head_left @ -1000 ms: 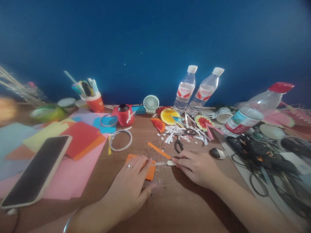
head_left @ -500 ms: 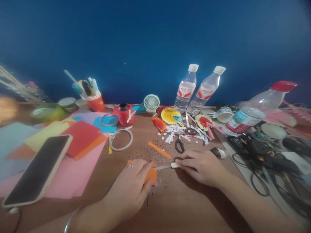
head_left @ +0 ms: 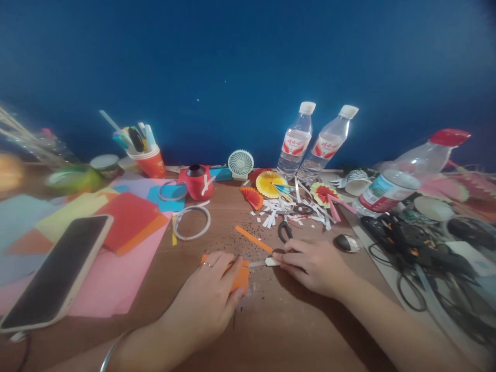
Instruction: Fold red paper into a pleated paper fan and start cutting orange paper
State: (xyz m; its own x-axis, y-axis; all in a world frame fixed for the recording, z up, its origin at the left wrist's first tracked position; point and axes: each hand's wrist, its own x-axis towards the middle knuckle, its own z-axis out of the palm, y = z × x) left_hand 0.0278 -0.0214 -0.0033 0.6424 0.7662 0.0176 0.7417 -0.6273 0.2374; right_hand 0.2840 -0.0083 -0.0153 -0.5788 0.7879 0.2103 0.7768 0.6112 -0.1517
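Observation:
An orange piece of paper (head_left: 241,279) lies on the brown table under my left hand (head_left: 211,289). The fingers of that hand bend over the paper and hold it down, with the thumb at its near edge. My right hand (head_left: 310,266) is closed on a craft knife (head_left: 272,262), whose white front part shows at the fingertips. Its thin metal blade points left and reaches the paper; the tip is hidden there. The rest of the handle is inside my hand. Just beyond lies a narrow orange paper strip (head_left: 253,239), beside a black scissor loop (head_left: 284,232).
White paper scraps (head_left: 277,212) and folded paper fans (head_left: 272,184) lie behind the hands. Rolls of tape (head_left: 191,223), coloured paper (head_left: 132,222) and a phone (head_left: 58,274) are at left. Two water bottles (head_left: 294,142) stand at the back; black cables (head_left: 403,243) lie at right.
My right hand has moved left with the craft knife, so less blade shows between its white part and the orange paper. My left hand stays on the paper.

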